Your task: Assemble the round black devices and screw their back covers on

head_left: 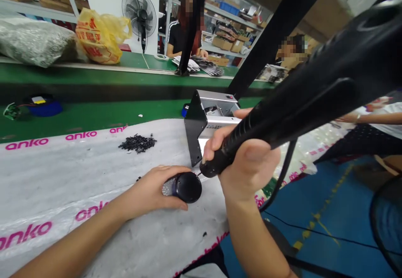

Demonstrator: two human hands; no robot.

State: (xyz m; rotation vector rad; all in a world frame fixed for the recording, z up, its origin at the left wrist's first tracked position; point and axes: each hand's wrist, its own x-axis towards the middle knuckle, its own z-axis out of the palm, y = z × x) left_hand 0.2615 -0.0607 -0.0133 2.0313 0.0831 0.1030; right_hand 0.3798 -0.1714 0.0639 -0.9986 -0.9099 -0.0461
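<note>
My right hand (pixel 248 169) is wrapped round a black electric screwdriver (pixel 282 93), which slants down toward the left, a cord hanging below it. Its thin bit meets or nearly meets the edge of a black round-ended device (pixel 189 187); I cannot tell if they touch. My left hand (pixel 153 188) grips that device from the left, thumb below and fingers above. A clear, speckled section shows between the device's black end and my palm. Just beyond the screwdriver tip stands a grey and black metal machine (pixel 194 131), partly hidden by my right hand.
A pile of small black pieces (pixel 137 143) lies on white sheeting (pixel 78 165) printed "anko". Farther back are a blue round part (pixel 45 107) with wires, a yellow bag (pixel 99 37) and a fan (pixel 140 12). A co-worker (pixel 176 39) sits across the green bench (pixel 94 117).
</note>
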